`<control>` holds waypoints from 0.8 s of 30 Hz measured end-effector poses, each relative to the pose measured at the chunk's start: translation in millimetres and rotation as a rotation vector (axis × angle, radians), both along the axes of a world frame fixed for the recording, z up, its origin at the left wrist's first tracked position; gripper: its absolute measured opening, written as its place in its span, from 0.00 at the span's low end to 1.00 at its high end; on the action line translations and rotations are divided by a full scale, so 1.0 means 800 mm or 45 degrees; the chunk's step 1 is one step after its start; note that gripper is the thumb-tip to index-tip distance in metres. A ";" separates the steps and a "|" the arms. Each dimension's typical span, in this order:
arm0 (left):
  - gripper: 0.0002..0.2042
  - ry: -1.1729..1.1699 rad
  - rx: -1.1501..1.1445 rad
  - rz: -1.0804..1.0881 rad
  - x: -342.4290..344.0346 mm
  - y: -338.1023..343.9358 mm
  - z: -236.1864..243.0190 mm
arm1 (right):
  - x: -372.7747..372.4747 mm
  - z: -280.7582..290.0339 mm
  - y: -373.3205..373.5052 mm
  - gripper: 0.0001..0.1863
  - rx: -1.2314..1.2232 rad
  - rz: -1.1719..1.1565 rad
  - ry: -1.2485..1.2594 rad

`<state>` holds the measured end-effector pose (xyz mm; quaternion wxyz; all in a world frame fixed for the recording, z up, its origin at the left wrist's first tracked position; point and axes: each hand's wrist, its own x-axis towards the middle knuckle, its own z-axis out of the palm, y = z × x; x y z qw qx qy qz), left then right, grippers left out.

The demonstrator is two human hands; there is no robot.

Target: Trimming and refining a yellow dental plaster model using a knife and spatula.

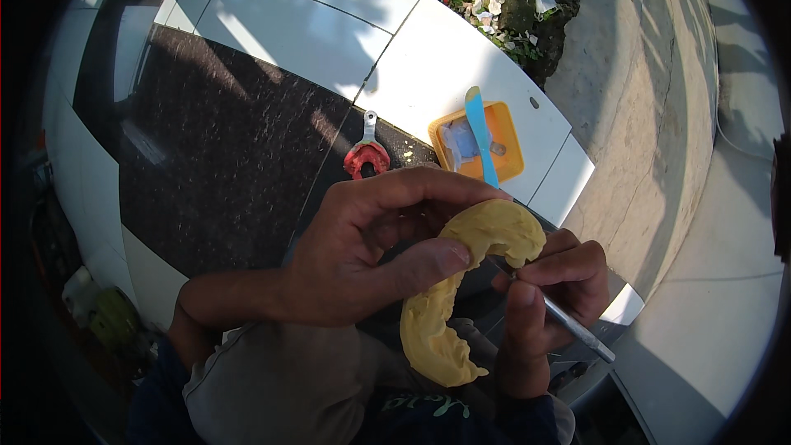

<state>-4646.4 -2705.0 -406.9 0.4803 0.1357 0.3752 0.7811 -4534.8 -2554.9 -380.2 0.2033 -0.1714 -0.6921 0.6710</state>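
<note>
My left hand [375, 243] grips a yellow U-shaped cast [437, 338], shaped like a dental arch, between thumb and fingers. It is held tilted above my lap, with a rough, lumpy surface. My right hand [564, 288] pinches a slim metal hand tool [581, 331]. The tool's grey handle points down to the right, while its tip lies close to the cast's upper right end. Whether the tip touches the cast I cannot tell. Beyond my hands, a metal dental impression tray [368, 148] with red material in it rests on the dark tile.
Behind my hands stands an orange plastic tub [512, 144] holding a clear plastic bag, with a blue spatula [478, 128] laid across it. White tiles [288, 25] border the dark tiled surface [214, 165]. Litter [486, 0] lies on soil at the far side, by a concrete edge [634, 58].
</note>
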 end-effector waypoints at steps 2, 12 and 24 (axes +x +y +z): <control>0.20 -0.010 -0.001 0.042 0.003 0.001 0.001 | 0.000 -0.005 0.003 0.10 -0.014 0.078 0.089; 0.22 -0.071 0.040 -0.063 0.001 -0.004 -0.007 | 0.004 -0.010 -0.002 0.11 -0.156 -0.026 0.238; 0.23 -0.055 0.041 -0.017 0.004 -0.007 -0.010 | 0.006 -0.012 -0.001 0.12 -0.067 0.005 0.232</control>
